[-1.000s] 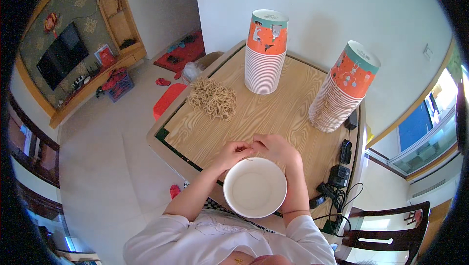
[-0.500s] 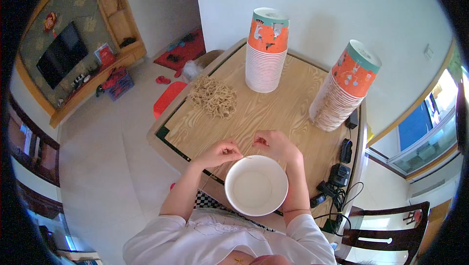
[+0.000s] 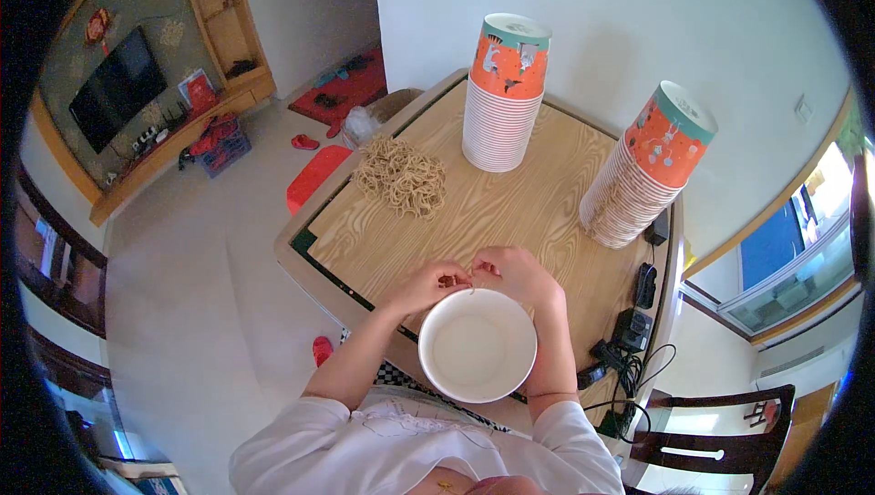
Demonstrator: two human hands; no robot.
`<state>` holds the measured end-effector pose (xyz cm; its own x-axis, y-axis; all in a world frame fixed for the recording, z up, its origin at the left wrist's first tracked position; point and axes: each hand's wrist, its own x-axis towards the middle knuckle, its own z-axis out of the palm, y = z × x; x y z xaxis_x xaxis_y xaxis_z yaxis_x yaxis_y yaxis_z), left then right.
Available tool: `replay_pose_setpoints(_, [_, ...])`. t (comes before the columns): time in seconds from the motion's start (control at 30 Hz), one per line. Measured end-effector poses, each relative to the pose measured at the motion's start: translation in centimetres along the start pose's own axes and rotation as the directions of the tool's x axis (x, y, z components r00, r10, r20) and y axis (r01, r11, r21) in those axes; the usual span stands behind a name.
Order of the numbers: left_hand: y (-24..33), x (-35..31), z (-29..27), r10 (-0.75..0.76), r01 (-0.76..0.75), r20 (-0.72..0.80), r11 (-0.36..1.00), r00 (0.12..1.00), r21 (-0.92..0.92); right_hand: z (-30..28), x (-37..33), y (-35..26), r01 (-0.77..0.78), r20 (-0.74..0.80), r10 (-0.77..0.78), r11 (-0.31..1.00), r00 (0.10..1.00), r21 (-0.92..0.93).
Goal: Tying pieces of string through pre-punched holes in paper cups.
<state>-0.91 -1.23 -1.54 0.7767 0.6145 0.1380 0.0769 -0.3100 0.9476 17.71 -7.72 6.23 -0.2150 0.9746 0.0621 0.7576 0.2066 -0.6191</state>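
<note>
A white paper bucket (image 3: 478,345) stands open end up at the table's near edge, between my forearms. Just beyond its far rim my two hands meet, fingertips close together. My left hand (image 3: 436,283) is closed in a pinch on a thin strand of twine (image 3: 473,290), a short bit of which shows at the rim. My right hand (image 3: 512,273) is also closed, its fingertips at the same strand; its grip is partly hidden. Farther off to the left lies a loose heap of tan twine pieces (image 3: 399,178).
Two tall stacks of upside-down paper buckets, a left stack (image 3: 504,94) and a right stack (image 3: 647,167) with brownish strands along its side, stand on the wood-patterned table (image 3: 510,208). Black adapters and cables (image 3: 629,340) lie along the right edge. A dark wooden chair (image 3: 720,440) is at lower right.
My left hand has moved right, up to my right hand, so the fingertips now meet at the bucket's far rim. The bucket has stayed in place. The view has shifted slightly.
</note>
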Motion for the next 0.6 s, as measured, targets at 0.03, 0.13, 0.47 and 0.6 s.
replay_pose_setpoints(0.03, [0.0,0.0,0.0,0.000,0.000,0.002,1.000,1.000,0.000,0.1,0.0,0.3,0.006,-0.006,-0.006,1.000,1.000,-0.002])
replay_pose_setpoints(0.13, [-0.2,-0.1,0.1,-0.052,0.053,0.014,0.993,0.999,-0.109,0.4,0.2,0.9,-0.011,-0.018,0.011,1.000,1.000,0.011])
replay_pose_setpoints(0.47, [0.3,0.8,0.7,0.201,-0.161,-0.299,0.975,0.933,0.152,-0.2,1.0,1.7,0.009,0.152,-0.014,0.999,0.988,0.033])
replay_pose_setpoints(0.6, [1.3,1.0,0.5,0.295,-0.202,-0.294,0.930,0.909,0.308,0.9,2.1,4.3,0.094,0.157,-0.146,0.950,0.977,0.298])
